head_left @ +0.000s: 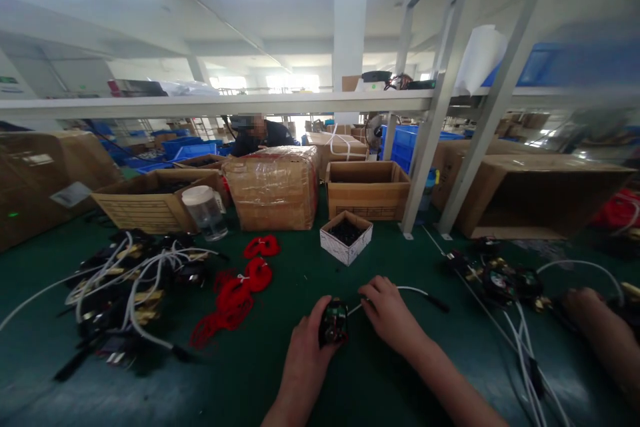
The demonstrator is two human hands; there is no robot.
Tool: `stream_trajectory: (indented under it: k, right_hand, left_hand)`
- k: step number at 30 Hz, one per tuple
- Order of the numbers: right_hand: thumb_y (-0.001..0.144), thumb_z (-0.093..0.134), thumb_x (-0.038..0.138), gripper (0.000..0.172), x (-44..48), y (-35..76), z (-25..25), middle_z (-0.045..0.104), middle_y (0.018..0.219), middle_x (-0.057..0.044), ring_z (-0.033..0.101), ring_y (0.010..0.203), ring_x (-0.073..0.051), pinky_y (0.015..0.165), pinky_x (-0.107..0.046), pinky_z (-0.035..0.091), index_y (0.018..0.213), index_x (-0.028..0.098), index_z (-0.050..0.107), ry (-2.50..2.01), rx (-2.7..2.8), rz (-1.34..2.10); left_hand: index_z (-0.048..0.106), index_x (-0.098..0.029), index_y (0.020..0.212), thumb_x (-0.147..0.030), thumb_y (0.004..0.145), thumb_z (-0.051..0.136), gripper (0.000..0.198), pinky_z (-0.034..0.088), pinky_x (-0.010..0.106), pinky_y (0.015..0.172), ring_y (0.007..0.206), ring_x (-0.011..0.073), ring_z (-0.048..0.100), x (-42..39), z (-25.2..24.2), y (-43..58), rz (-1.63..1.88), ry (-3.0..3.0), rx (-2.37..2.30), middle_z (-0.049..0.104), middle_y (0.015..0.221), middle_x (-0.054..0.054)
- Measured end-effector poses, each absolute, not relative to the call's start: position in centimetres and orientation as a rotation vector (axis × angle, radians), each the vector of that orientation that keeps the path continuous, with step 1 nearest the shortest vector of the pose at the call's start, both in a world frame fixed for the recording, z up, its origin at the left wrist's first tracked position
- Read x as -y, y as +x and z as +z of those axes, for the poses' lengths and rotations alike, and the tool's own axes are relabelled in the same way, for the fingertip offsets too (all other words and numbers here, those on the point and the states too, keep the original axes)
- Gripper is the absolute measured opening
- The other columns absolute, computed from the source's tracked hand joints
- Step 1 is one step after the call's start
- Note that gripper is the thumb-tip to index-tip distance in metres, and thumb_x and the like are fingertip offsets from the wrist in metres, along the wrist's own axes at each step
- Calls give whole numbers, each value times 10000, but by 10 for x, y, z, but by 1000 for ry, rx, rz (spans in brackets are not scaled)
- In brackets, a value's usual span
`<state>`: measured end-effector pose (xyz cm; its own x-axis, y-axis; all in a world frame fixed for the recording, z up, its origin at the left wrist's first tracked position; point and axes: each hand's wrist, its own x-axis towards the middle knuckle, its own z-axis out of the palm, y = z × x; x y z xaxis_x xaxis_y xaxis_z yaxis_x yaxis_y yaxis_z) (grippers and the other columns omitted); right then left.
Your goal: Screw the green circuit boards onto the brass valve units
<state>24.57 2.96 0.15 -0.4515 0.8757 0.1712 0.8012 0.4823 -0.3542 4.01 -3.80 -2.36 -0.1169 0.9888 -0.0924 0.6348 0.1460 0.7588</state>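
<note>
My left hand (311, 355) is wrapped round a small black device (334, 323) with a green circuit board showing in its open side. A white cable (411, 289) runs from the device toward my right hand (389, 312), whose bent fingers are closed on it. Beyond that hand the cable ends in a black tip (439, 303) on the green table. Past both hands stands a small white box (346, 237) filled with small black parts. Bundles of red cord (235, 297) lie to the left of my left hand.
Several black devices with white cables (135, 283) are heaped at left, more devices (505, 280) at right beside another person's hand (590, 313). Cardboard boxes (273, 190), a clear jar (205, 213) and metal shelf posts (425, 147) line the back. A person (263, 133) sits beyond.
</note>
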Motion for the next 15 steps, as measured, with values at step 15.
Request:
stream_trajectory:
  k: [15]
  right_hand:
    - [979,449,325,288,-13,260,-44,625,1089,-105,634,934,-252,806,-396,556,1183,226,627,-1310,1987,496]
  left_hand:
    - [700,-198,1101,-281,925,537,254,444,419,907,1109,312,558,53,-4,-56,448,1611,-2548,625,1152,118]
